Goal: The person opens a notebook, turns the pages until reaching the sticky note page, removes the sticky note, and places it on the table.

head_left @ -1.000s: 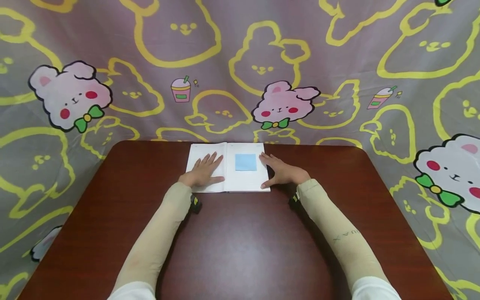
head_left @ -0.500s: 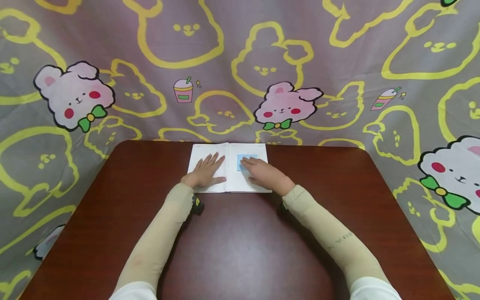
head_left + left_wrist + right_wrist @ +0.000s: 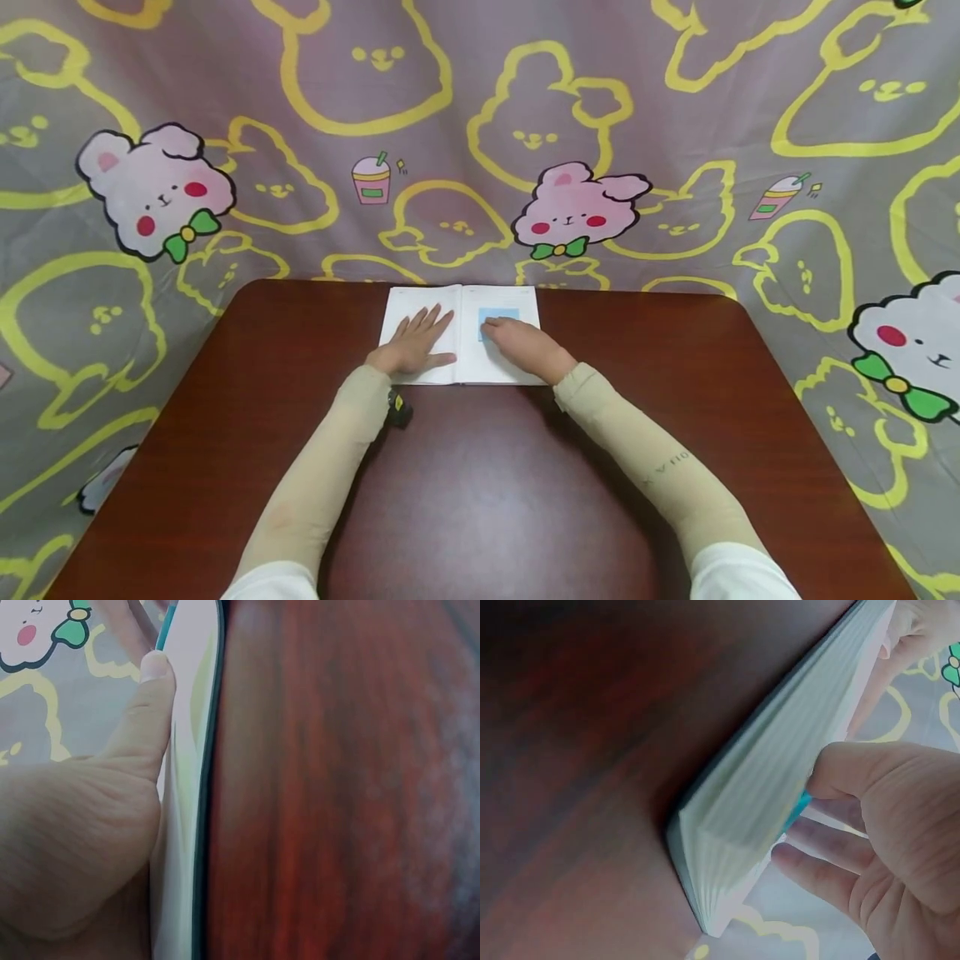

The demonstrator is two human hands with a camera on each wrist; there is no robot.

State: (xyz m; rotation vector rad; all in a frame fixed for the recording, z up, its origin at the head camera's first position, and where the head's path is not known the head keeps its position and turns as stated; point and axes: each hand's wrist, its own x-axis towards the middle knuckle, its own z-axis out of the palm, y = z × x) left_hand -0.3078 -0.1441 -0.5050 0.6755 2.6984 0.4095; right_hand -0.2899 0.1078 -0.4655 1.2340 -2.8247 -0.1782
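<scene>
An open notebook (image 3: 465,367) with white pages lies at the far side of the table. On its right page is a square blue sticky note (image 3: 506,313), partly covered by my right hand (image 3: 525,346). The right fingers bend over the note's left part. In the right wrist view, the thumb (image 3: 836,769) and curled fingers pinch at the blue sticky note (image 3: 799,810), close against the page. My left hand (image 3: 412,342) rests on the left page with fingers spread, and its thumb (image 3: 154,697) reaches toward the middle fold.
The dark reddish-brown table (image 3: 480,500) has rounded far corners. Behind and beside it hangs a grey-purple curtain (image 3: 450,100) with yellow outlines and cartoon bunnies. A small black wrist camera (image 3: 400,410) sits under the left wrist.
My right hand has moved left from the notebook's right edge onto the blue sticky note, and its fingers have since bent. The left hand has stayed on the left page.
</scene>
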